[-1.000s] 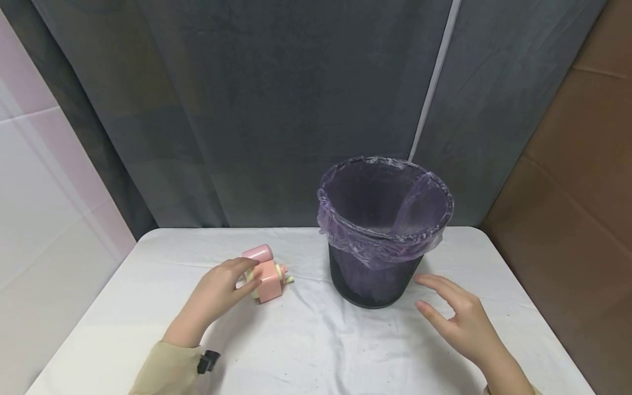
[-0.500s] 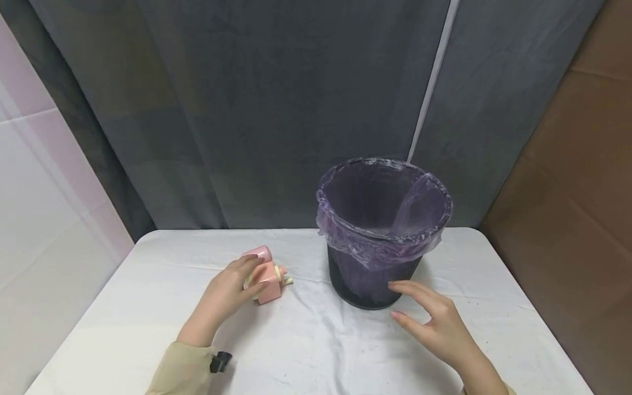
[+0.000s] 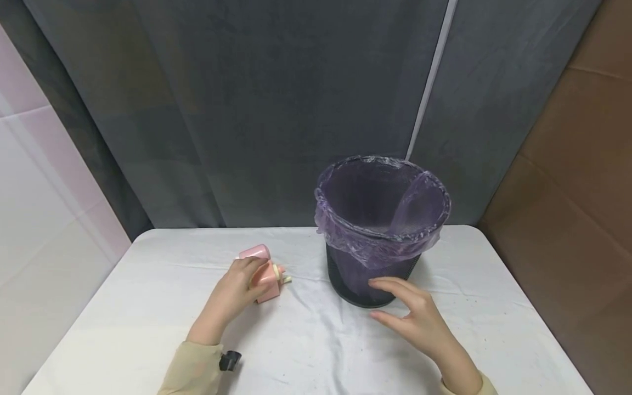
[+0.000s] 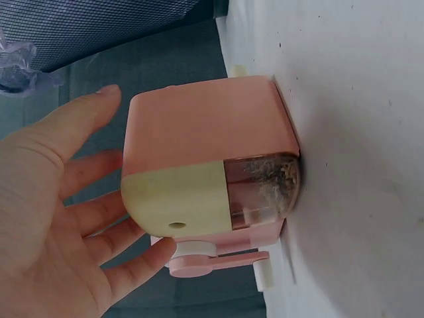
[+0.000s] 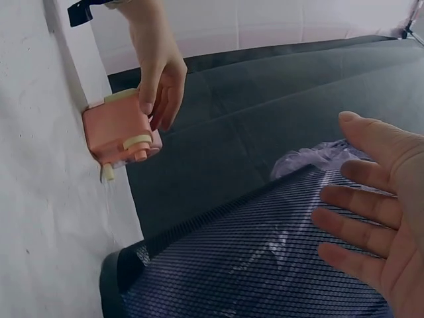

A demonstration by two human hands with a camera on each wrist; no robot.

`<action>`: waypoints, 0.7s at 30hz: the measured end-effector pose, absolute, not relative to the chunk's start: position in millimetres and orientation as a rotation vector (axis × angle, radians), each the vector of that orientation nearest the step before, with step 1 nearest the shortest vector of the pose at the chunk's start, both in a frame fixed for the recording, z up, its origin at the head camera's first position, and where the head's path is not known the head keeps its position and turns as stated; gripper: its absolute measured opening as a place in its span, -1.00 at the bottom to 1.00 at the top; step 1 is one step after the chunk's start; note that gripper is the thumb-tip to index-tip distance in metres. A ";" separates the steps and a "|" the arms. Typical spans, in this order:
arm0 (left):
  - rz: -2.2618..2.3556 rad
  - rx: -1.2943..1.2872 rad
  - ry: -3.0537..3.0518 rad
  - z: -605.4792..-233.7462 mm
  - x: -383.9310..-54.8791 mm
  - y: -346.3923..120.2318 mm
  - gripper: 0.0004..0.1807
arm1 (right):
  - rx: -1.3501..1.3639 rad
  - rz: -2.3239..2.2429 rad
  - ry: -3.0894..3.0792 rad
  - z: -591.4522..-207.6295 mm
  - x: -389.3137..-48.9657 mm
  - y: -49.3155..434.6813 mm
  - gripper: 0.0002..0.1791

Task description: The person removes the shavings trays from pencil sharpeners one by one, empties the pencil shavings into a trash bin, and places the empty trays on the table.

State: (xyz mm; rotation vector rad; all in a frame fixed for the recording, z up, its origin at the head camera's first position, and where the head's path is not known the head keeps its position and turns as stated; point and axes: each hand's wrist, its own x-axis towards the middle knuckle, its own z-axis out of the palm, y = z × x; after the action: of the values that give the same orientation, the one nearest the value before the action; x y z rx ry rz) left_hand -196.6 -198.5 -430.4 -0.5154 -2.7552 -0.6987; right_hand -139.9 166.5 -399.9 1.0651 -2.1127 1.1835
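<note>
A salmon and cream crank pencil sharpener stands on the table at left of centre. Dark shavings show through its clear drawer. My left hand is around its near left side, fingers and thumb spread loosely; in the left wrist view the thumb stands apart from it. Close behind is a lighter pink item, with a pink crank arm and white knob showing in the left wrist view. My right hand hovers before the mesh wastebasket, holding nothing, fingers extended and thumb apart.
A purple bag lines the wastebasket and folds over its rim. White cloth covers the table. A grey curtain hangs behind, a brown panel stands at right, and a pale wall at left.
My right hand has moved left, from beside the wastebasket to in front of it. My left hand has shifted slightly right, closer over the pencil sharpener, which stays in place.
</note>
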 end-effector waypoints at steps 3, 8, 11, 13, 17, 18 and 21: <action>-0.709 -0.540 -2.719 -432.2 -197.3 -198.1 -0.42 | 1.084 1.209 -2.113 -402.0 -141.4 161.9 -0.51; -0.702 -0.554 -2.687 -435.7 -198.0 -198.1 -0.43 | 1.093 1.204 -2.134 -406.1 -142.9 156.2 -0.53; -0.708 -0.548 -2.683 -437.5 -197.8 -197.5 -0.43 | 1.090 1.190 -2.156 -408.3 -143.0 154.7 -0.53; -0.718 -0.548 -2.681 -438.8 -197.7 -196.8 -0.41 | 1.089 1.183 -2.165 -409.5 -142.8 154.3 -0.53; -0.740 -0.552 -2.658 -442.0 -197.6 -195.9 -0.37 | 1.092 1.170 -2.168 -411.1 -142.7 153.6 -0.53; -0.744 -0.554 -2.650 -442.8 -197.5 -195.6 -0.36 | 1.095 1.168 -2.168 -411.5 -142.6 153.5 -0.53; -0.751 -0.562 -2.624 -445.4 -197.5 -194.8 -0.32 | 1.110 1.148 -2.163 -412.8 -142.8 153.2 -0.53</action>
State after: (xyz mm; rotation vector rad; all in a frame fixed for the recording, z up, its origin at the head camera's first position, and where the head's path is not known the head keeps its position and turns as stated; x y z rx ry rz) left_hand -197.5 -194.8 -445.4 -0.5625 -2.6235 -0.7510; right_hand -142.8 153.2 -412.8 1.1097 -2.1634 1.1481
